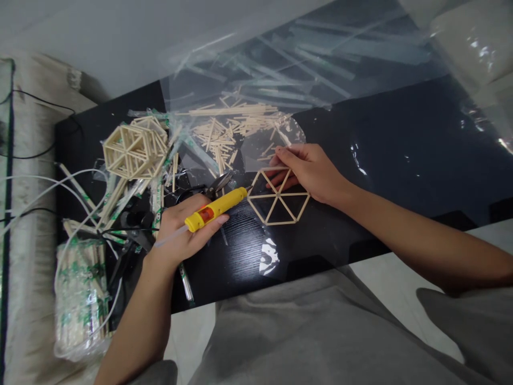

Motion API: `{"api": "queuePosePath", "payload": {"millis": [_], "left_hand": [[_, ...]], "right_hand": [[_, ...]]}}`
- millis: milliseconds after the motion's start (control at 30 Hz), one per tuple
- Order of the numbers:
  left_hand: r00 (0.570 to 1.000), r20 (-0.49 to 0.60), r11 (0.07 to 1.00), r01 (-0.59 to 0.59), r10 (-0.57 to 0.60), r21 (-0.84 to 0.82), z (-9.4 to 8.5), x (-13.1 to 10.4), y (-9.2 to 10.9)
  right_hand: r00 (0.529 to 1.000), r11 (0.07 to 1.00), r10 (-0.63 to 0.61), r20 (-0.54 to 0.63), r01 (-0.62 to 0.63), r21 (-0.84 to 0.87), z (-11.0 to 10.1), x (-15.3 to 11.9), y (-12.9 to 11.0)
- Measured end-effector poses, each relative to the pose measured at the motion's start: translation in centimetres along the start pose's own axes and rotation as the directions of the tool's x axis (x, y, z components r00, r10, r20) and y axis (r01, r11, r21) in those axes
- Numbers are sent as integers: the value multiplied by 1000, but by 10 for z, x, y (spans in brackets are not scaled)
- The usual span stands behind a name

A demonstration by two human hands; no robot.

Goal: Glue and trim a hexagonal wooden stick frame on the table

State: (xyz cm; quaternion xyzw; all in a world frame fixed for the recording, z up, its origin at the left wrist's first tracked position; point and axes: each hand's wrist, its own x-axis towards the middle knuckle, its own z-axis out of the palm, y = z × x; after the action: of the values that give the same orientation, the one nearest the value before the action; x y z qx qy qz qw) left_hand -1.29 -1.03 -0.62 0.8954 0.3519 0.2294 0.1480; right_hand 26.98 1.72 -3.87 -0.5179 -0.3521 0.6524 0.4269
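My left hand [180, 227] is closed around a yellow hot glue gun [218, 207] with an orange window on its side and a translucent glue stick [172, 239] coming out of its rear. The nozzle points right, at the upper left side of a hexagon frame [277, 195] made of light wooden sticks with spokes meeting in the middle. Whether the tip touches the wood I cannot tell. My right hand [308, 170] grips the frame at its upper right, thumb above and fingers partly hidden behind the sticks.
Stacked hexagon frames [134, 147] lie at the left. Cut stick pieces [218, 141] are heaped behind on a clear plastic sheet [256, 69]. Scissors [218, 184] lie beyond the glue gun. A bag of wrapped chopsticks [82, 294] and white cables [76, 179] occupy the left side.
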Motion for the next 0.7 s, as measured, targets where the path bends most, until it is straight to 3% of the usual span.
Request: {"api": "queuePosePath", "payload": {"millis": [700], "left_hand": [[999, 14, 1000, 30, -30, 4, -1, -5, -2]], "right_hand": [[997, 999, -48, -52, 47, -26, -7, 7, -2]]}}
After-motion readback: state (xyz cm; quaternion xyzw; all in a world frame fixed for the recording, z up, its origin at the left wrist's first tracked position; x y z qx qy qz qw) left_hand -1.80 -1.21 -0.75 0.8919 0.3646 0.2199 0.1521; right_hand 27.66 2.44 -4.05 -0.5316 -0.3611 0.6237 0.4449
